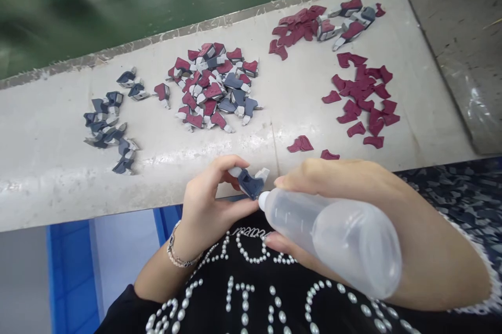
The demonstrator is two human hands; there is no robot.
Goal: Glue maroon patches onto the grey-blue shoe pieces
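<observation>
Between the thumb and fingers of my left hand (212, 193) is a small dark blue and white plastic part (251, 183), held just over the table's near edge. My right hand (353, 187) is wrapped around a translucent squeeze bottle (333, 240), tilted so its white cap end points at the part. The bottle's fine tip meets or nearly meets the part's lower edge; I cannot tell whether they touch. Closest on the table are a few loose maroon pieces (300, 144), just beyond my right hand.
On the pale table (43, 167) lie a heap of maroon, blue and white parts (214, 88), blue-white parts (104, 122) at left, and maroon pieces (363, 88) at right. A green surface (117, 15) runs behind. Blue bins (72, 271) stand below left; many dark parts (466, 208) lie at right.
</observation>
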